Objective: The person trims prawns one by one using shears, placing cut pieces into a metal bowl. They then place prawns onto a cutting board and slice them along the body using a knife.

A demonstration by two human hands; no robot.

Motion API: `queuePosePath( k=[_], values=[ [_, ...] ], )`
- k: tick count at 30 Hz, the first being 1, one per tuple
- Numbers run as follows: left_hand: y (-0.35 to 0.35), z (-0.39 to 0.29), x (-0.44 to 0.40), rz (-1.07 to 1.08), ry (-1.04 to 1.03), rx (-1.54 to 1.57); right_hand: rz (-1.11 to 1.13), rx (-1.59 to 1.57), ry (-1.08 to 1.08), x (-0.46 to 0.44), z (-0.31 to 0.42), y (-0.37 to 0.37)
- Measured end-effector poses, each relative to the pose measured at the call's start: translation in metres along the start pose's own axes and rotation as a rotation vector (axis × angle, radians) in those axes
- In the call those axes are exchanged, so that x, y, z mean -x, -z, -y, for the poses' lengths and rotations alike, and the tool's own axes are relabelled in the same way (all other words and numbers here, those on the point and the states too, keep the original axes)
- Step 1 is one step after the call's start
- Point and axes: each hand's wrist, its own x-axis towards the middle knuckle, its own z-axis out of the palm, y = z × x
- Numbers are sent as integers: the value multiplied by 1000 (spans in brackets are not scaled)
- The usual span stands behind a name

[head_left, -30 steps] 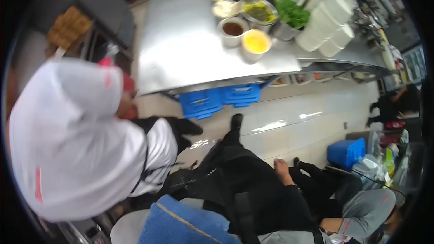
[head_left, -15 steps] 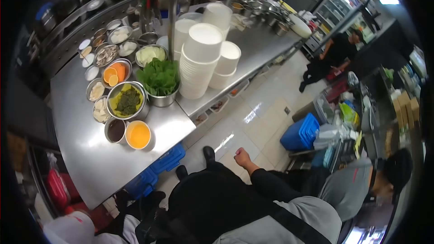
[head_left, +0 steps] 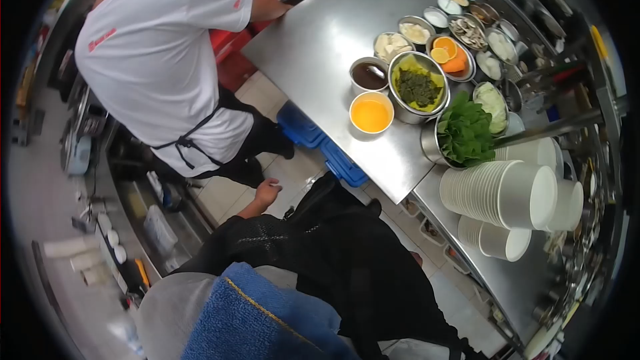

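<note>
My left hand [head_left: 268, 193] hangs low beside my body, over the floor. Its fingers are loosely bent and partly apart, with nothing seen in them. A sliver of my right hand [head_left: 417, 259] shows past my dark apron; its fingers are hidden. Neither hand touches the steel table [head_left: 320, 40]. Near the table's edge are a cup of orange liquid [head_left: 371, 115] and a container of dark liquid [head_left: 370, 75]. Beside them stand a bowl of chopped dark greens [head_left: 418, 87] and a pot of leafy greens [head_left: 467, 130].
A person in a white shirt [head_left: 153, 60] stands at the left, one hand at the table corner. Stacked white tubs [head_left: 490, 193] lie toward the right. Blue bins [head_left: 343, 160] sit under the table edge. A sink [head_left: 150, 207] is at the left. A blue towel [head_left: 260, 320] hangs over my shoulder.
My view has swung left, so the table now appears at the right. The person in white has come into full view. My fisted right hand has mostly gone from sight; my left hand now shows.
</note>
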Motion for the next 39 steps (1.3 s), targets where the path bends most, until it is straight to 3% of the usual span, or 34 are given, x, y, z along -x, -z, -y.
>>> queuePosePath(
  k=[1, 3, 7, 13, 19, 21, 22, 27, 39],
  values=[
    [-7, 1, 13, 43, 28, 17, 6, 5, 25, 3, 0, 14],
    [-18, 1, 27, 76, 52, 46, -42, -348, -147, -5, -4, 34],
    [-31, 20, 43, 179, 106, -167, -107, -4, 43, -37, -74, -49],
    [-26, -24, 60, 65, 96, 25, -43, -212, -31, -43, -56, -16],
    [-35, -39, 51, 50, 29, 18, -206, -119, 140, -58, -42, 10],
    [-39, -35, 45, 55, -5, -4, -95, -393, -109, -51, -23, 40],
    [-38, -37, 46, 54, -2, -6, 20, -659, -359, -50, -14, 52],
    [-42, -25, 53, 42, -15, 17, 99, -501, -299, -46, -15, 41],
    [-36, -29, 67, 45, 57, 22, 120, -620, -352, -32, -3, 40]
  ],
)
